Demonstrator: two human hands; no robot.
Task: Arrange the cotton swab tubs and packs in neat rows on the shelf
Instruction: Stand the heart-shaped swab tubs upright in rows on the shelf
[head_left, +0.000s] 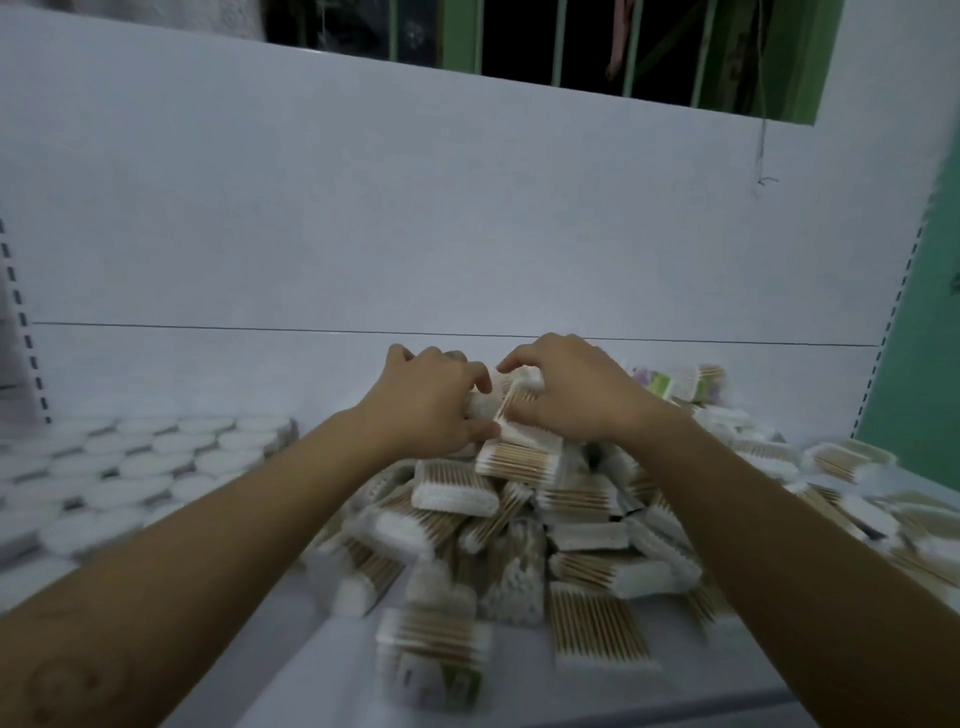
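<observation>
Head view: a single picture, looking down along two bare forearms onto a white shelf (311, 654).
Hands: two, both reaching to the crest of the pile, close together.
Left hand (431, 400): fingers curled, thumb and fingertips gripping the left end of the top pack.
Right hand (566, 389): fingers bent over and pinching the same pack from the right.
Top pack (517, 408): one, tilted, held between the two hands on the highest point of the heap.
Pack heap (519, 519): flat packs of wooden-stick swabs with white cotton ends, lying criss-cross from the shelf's middle to its right end. There are well over twenty; blur prevents an exact count.
Green-labelled packs (660, 384): at least two at the back right near the panel, and one more at the front edge of the heap.
Tubs (135, 462): round white lids in staggered rows on the left of the shelf, touching one another. There are about four rows and more than a dozen lids, the nearest ones blurred.
Back panel (467, 234): one, plain white, with a thin horizontal seam.
Slotted uprights (21, 322): two, one at each side of the panel.
Window (561, 47): one, above the panel, dark behind pale green bars.
</observation>
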